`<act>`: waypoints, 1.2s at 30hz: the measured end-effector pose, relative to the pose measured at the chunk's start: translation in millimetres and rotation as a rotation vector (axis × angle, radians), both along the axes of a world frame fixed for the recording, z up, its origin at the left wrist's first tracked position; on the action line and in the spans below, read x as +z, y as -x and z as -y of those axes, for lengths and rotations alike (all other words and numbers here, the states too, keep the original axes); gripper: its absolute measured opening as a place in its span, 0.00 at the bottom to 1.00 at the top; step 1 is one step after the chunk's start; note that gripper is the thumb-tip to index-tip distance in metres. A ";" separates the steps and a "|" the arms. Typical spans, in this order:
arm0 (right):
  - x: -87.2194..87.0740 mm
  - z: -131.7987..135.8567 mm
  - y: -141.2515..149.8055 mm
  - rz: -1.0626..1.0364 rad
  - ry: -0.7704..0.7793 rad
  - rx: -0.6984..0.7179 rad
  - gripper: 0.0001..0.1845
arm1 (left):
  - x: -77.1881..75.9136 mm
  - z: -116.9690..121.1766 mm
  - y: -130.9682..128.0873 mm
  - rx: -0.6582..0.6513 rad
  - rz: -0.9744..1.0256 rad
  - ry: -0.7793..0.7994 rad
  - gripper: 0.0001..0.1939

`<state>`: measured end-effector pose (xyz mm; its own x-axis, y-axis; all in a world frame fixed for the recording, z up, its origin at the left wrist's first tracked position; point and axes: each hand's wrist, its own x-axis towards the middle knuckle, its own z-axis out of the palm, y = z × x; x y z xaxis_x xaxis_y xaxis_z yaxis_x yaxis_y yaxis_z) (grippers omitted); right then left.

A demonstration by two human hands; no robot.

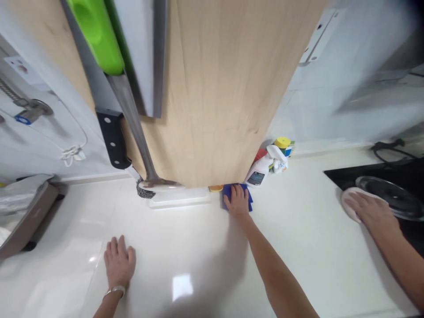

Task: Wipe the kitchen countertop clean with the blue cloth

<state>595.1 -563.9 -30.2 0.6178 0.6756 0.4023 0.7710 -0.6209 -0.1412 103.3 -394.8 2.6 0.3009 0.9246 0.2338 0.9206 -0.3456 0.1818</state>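
My left hand lies flat on the glossy white countertop, fingers stretched out, nothing under it. My right hand reaches far forward and presses flat on a blue cloth at the back of the counter, just below the wooden cabinet. The cloth shows only at the hand's edges. A white spray bottle stands just right of that hand.
Another person's hand presses a pink cloth beside a glass lid on the black hob at right. A black-handled knife, a ladle and a green board hang at the cabinet. A white tray lies below.
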 end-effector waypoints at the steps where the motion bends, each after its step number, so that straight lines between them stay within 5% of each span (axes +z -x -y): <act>1: -1.3 3.5 5.2 0.008 0.014 -0.011 0.34 | -0.8 0.0 0.3 -0.008 0.003 -0.010 0.32; 7: -4.7 38.3 69.1 -0.010 0.076 -0.053 0.36 | -9.3 -0.2 3.0 -0.046 0.040 -0.128 0.31; 14: 13.0 45.3 214.9 -0.122 0.149 -0.017 0.37 | -8.9 4.4 5.7 -0.034 0.129 -0.062 0.31; 21: 23.8 41.1 337.9 -0.185 0.180 0.227 0.38 | -8.2 7.9 13.4 -0.055 0.222 0.025 0.32; 25: 22.1 52.9 360.8 -0.185 0.197 0.262 0.37 | -5.9 -5.2 30.9 -0.152 0.165 0.081 0.30; 30: 15.4 59.0 365.4 -0.151 0.197 0.183 0.36 | -2.4 -60.7 78.5 -0.375 0.164 0.083 0.27; 36: 7.2 58.8 369.3 -0.114 0.192 0.138 0.35 | -5.3 -120.0 140.1 -0.075 0.124 0.007 0.33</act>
